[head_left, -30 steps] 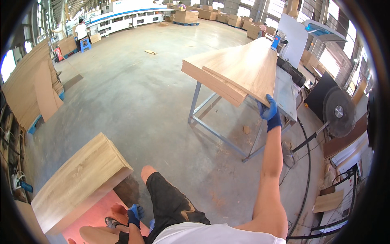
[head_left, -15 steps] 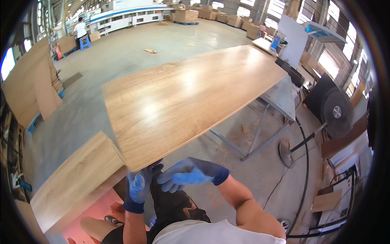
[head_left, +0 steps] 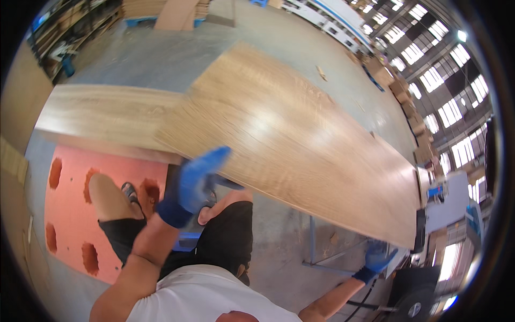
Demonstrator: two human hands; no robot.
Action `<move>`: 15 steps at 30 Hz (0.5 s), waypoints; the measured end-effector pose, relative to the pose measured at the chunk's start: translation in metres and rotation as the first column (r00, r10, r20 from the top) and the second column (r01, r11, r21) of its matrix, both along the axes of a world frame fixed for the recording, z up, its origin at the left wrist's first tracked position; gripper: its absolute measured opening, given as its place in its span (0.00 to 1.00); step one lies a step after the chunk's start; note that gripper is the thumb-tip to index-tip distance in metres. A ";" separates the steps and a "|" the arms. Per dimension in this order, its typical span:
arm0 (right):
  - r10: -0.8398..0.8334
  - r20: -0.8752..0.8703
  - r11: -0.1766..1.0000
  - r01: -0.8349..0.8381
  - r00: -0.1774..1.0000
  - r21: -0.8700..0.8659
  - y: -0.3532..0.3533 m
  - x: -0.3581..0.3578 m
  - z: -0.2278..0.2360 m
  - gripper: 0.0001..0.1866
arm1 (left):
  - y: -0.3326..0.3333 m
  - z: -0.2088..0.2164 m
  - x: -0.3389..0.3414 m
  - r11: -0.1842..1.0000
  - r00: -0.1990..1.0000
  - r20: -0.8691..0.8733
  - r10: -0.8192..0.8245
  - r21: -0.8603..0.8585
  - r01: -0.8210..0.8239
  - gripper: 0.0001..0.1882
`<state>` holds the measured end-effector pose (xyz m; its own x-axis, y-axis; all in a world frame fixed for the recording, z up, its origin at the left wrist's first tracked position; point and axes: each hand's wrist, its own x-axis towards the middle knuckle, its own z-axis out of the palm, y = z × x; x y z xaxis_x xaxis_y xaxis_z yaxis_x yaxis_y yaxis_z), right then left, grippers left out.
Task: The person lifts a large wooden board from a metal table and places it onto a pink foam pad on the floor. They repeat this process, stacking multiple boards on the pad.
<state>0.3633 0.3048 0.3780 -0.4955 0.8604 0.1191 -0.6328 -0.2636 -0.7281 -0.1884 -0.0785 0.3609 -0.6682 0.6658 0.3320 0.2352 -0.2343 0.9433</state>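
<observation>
A wide wood-grain board (head_left: 289,145) slants across the middle, its left end over a paler wood-grain panel stack (head_left: 102,110). My left hand (head_left: 194,185), in a blue glove with a dark cuff, is at the near edge by that end. Its blue thumb lies over the edge and dark fingers show below, so it appears closed around the board. Far to the right, my gloved right hand (head_left: 377,256) is beside the near edge close to the board's other end. Its fingers look spread, though blurred; whether they touch the board I cannot tell.
A salmon-coloured sheet (head_left: 72,188) with ragged oval holes lies by my legs. A metal frame (head_left: 313,239) stands under the board. At the right end is a machine with a pale upright panel (head_left: 448,201). Near it, lower right, is a black round fan (head_left: 416,308).
My view has turned, bringing the panel stack higher. The board's left end now overlaps the stack more. My hands have moved apart, the right one toward the board's far right end.
</observation>
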 end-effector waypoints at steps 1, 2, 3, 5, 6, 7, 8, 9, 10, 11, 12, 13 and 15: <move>-0.152 0.014 0.988 0.152 0.988 0.003 0.002 0.009 0.002 0.31 | -0.019 -0.004 -0.015 0.995 0.994 0.062 0.093 -0.033 -0.091 0.18; -0.331 0.045 0.943 0.331 0.942 0.014 0.001 0.012 0.004 0.31 | -0.030 -0.015 -0.032 0.977 0.957 0.220 0.190 0.051 -0.206 0.17; -0.456 0.075 0.890 0.454 0.887 0.044 0.002 0.018 0.008 0.30 | -0.042 -0.026 -0.052 0.938 0.891 0.372 0.260 0.122 -0.324 0.16; -0.597 0.122 0.802 0.586 0.793 0.119 0.003 0.031 0.020 0.30 | -0.082 -0.029 -0.091 0.921 0.760 0.629 0.163 0.179 -0.346 0.16; -0.644 0.142 0.764 0.626 0.751 0.154 0.001 0.032 0.023 0.30 | -0.101 -0.025 -0.105 0.948 0.686 0.728 0.024 0.200 -0.246 0.19; -0.681 0.162 0.732 0.656 0.714 0.185 -0.001 0.030 0.026 0.29 | -0.103 -0.030 -0.111 0.880 0.620 0.784 0.034 0.271 -0.391 0.20; -0.703 0.176 0.711 0.672 0.689 0.208 -0.002 0.025 0.027 0.29 | -0.107 -0.045 -0.114 0.829 0.600 0.800 0.011 0.328 -0.453 0.20; -0.715 0.193 0.699 0.677 0.672 0.231 -0.007 0.018 0.027 0.29 | -0.110 -0.069 -0.115 0.771 0.581 0.814 -0.017 0.381 -0.510 0.20; -0.727 0.206 0.686 0.680 0.655 0.259 -0.014 0.008 0.027 0.29 | -0.111 -0.098 -0.119 0.704 0.565 0.823 -0.053 0.432 -0.563 0.20; -0.728 0.223 0.685 0.672 0.649 0.280 -0.021 -0.008 0.026 0.28 | -0.117 -0.130 -0.124 0.656 0.509 0.860 -0.038 0.406 -0.636 0.19; -0.725 0.236 0.688 0.662 0.647 0.297 -0.028 -0.024 0.024 0.28 | -0.120 -0.170 -0.129 0.602 0.451 0.892 -0.034 0.379 -0.703 0.18; -0.709 0.238 0.704 0.644 0.664 0.300 -0.031 -0.044 0.021 0.28 | -0.138 -0.218 -0.141 0.581 0.339 0.940 0.033 0.258 -0.772 0.17; -0.681 0.242 0.729 0.611 0.691 0.307 -0.043 -0.082 0.018 0.27 | -0.174 -0.292 -0.161 0.520 0.204 0.965 0.168 0.089 -0.850 0.15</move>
<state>0.2810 0.2622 0.3958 0.1376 0.9573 0.2542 -0.3180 0.2858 -0.9040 -0.3490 -0.2523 0.0684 -0.8633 -0.0444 -0.5027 -0.2115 -0.8725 0.4404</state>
